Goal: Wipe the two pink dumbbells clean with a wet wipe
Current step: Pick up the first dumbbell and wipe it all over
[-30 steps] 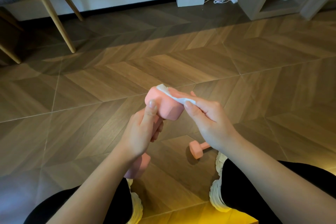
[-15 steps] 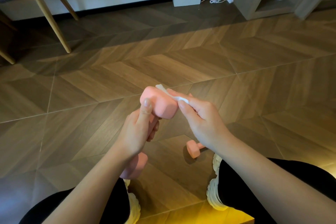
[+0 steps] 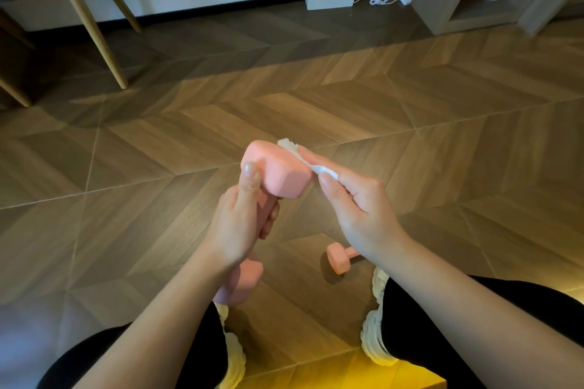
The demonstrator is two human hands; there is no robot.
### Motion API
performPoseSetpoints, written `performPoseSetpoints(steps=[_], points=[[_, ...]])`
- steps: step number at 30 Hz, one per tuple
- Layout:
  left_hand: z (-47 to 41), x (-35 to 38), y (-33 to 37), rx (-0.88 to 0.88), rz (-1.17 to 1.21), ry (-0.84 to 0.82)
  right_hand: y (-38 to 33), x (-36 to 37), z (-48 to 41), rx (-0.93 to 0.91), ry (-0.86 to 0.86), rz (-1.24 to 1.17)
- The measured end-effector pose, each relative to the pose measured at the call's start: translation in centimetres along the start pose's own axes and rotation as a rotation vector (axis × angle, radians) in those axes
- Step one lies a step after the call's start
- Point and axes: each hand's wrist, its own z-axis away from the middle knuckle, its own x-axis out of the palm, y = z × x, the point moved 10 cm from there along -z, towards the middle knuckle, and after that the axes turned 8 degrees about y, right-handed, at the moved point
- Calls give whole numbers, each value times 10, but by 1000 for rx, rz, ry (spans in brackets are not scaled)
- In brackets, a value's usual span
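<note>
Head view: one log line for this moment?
left hand: grips dumbbell by handle | right hand: presses wipe on its top head | other dumbbell: on floor, untouched

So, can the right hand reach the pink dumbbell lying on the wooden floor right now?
Probably yes: the pink dumbbell on the wooden floor lies below the right hand, nothing between them. But that hand pinches a white wet wipe, so gripping would be awkward.
</note>
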Motion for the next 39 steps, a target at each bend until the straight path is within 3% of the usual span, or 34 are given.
performPoseSetpoints(steps=[4,7,10,15,17,20,24,30,35,37,39], points=[[-1,-2,3,20,2,4,-7,-2,3,-91,32,73],[0,0,4,25,-18,-16,8,0,3,5,11,91],[4,2,11,94,-74,-36,18,0,-4,198,-32,-78],[8,8,32,386,-677,-156,43,15,3,634,-387,-287],[9,16,31,491,-941,-235,49,21,15,734,-497,-281],[12,25,21,537,-1108,-335,58,31,29,799,-543,-178],[13,29,16,488,-1074,-406,73,27,27,809,-390,-137],[10,21,14,422,-976,-361,95,34,44,1057,-247,-341],[31,4,62,843,-690,-57,87,28,38,1049,-165,-462],[34,4,51,712,-637,-35,82,23,30,1010,-126,-501],[25,6,21,323,-599,-99,78,19,21,970,-84,-542]])
